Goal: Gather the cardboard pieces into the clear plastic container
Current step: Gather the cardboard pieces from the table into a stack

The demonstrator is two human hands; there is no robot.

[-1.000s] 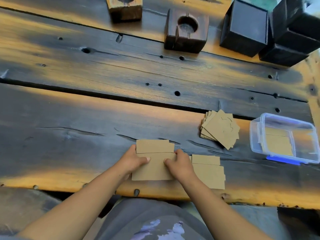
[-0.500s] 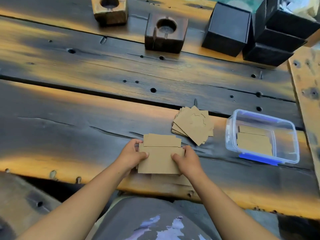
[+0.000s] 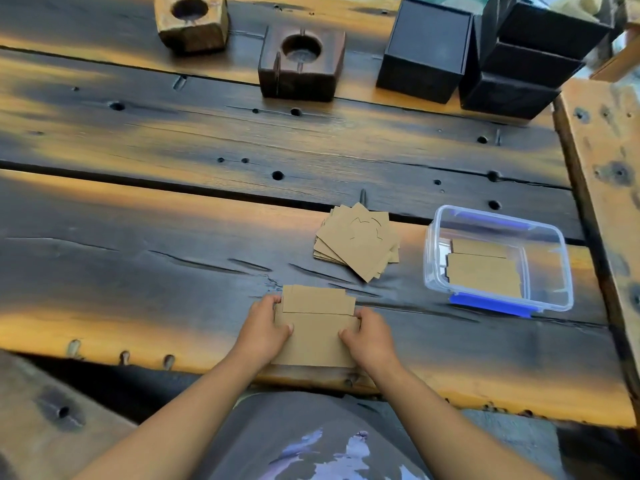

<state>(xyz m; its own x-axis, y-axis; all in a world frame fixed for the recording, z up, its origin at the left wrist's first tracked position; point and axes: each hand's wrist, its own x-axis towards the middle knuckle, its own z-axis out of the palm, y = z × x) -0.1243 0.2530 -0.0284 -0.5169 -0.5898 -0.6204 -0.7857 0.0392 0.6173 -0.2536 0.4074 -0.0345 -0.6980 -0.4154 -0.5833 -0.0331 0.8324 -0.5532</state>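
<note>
Since a second ago, the separate cardboard sheets formerly at the right hand's side have been drawn into one pile. Scorched plank table [image 3: 173,216] noted across the whole view. Clear plastic container [image 3: 429,258] sits well right, a few pieces already inside. Fanned stack [image 3: 358,242] lies between container and hands, untouched. Held cardboard pile [image 3: 317,327] rests near the table's front edge: judged light, stiff, prone to sliding sheet on sheet, best squeezed at opposite short edges. Left hand [image 3: 265,329] and right hand [image 3: 369,336] are set palms inward, thumbs on top, fingers pressed against the pile's sides.
</note>
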